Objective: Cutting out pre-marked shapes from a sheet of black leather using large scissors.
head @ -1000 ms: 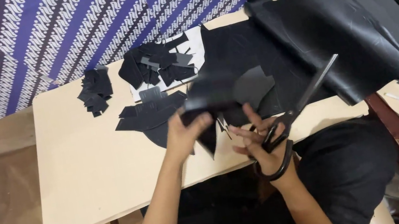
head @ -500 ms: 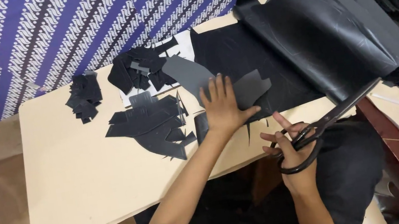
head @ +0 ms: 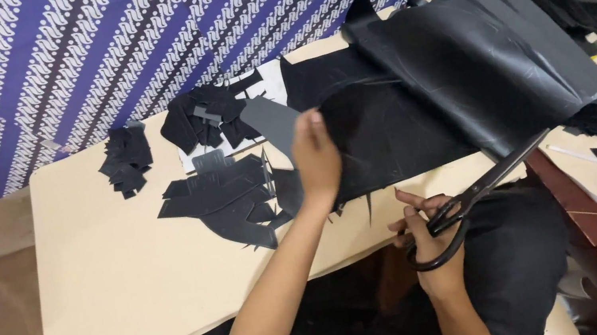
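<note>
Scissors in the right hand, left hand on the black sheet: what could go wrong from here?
1. The scissors point at the black sheet beside the left hand; a slip might nick the fingers.
2. The folded roll overhangs the table edge and could slide off.
3. An arm sweep may scatter the cut pieces.

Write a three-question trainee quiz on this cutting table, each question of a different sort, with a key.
1. True or false: the right hand holds the black scissors.
2. The left hand rests on: A) the black sheet; B) the small pile of offcuts; C) the patterned cloth.
3. Fill in: the scissor blades point toward the big ____ of black material.

Key: 1 true; 2 A; 3 roll.
</note>
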